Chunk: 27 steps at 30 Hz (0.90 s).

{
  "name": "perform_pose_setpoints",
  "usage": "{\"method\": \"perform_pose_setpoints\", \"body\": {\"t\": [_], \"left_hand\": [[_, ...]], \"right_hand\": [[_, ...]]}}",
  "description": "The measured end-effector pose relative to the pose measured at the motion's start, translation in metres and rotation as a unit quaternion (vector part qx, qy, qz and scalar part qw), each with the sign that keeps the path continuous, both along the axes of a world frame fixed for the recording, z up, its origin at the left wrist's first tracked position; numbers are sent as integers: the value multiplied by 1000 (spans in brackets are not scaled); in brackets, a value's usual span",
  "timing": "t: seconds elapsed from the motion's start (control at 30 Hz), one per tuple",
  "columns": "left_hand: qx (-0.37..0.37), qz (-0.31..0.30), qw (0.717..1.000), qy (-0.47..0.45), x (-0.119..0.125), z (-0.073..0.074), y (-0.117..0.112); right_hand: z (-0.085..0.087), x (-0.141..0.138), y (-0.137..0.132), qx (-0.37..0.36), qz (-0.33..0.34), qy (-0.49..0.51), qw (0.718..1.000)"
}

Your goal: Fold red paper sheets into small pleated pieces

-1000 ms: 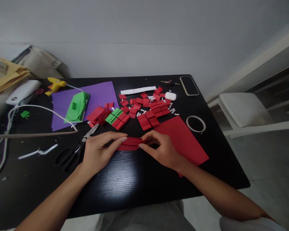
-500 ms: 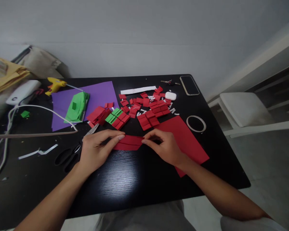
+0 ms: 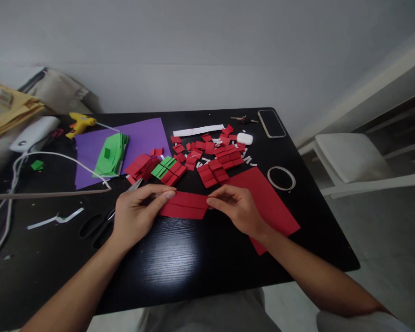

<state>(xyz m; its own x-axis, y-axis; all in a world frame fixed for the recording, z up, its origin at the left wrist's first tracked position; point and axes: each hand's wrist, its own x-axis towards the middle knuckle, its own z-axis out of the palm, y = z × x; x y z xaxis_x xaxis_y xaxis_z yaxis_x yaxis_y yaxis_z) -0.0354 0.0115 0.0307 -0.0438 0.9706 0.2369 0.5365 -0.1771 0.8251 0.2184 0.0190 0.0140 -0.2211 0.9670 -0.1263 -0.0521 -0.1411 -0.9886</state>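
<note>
A creased piece of red paper (image 3: 187,205) is stretched between my hands just above the black table. My left hand (image 3: 138,212) pinches its left end, thumb on top. At its upper right corner, my right hand (image 3: 235,207) grips the edge between thumb and fingers. Beneath my right wrist lies a larger red sheet (image 3: 266,203). Black-handled scissors (image 3: 102,229) rest by my left hand, their blades partly hidden behind it. Beyond the held paper sit folded red pieces (image 3: 212,173) and a green-and-red folded piece (image 3: 168,170).
Small red scraps (image 3: 197,150) and white slivers litter the table's back. A purple sheet (image 3: 145,129) bears a green paper stack (image 3: 110,154). Left are a yellow glue gun (image 3: 80,123) and white cable (image 3: 55,196); right, a tape ring (image 3: 281,178), white case (image 3: 245,139) and phone (image 3: 271,123).
The red paper has turned its face more toward me and shows more of its surface. My left hand has shifted slightly left, and my right hand slightly right.
</note>
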Motion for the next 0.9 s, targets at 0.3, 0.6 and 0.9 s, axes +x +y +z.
{"method": "perform_pose_setpoints", "body": {"t": [0.3,0.6,0.9], "left_hand": [[-55,13,998,-41,4,0,1],[-85,-12,993,-80,6,0,4],[-105,3,988,-110,10,-5,5]], "right_hand": [[-6,-2,1,-18,-20,-2,1000],[-4,-1,0,21,-38,-17,999],[-10,-7,-2,-44,11,1,999]]}}
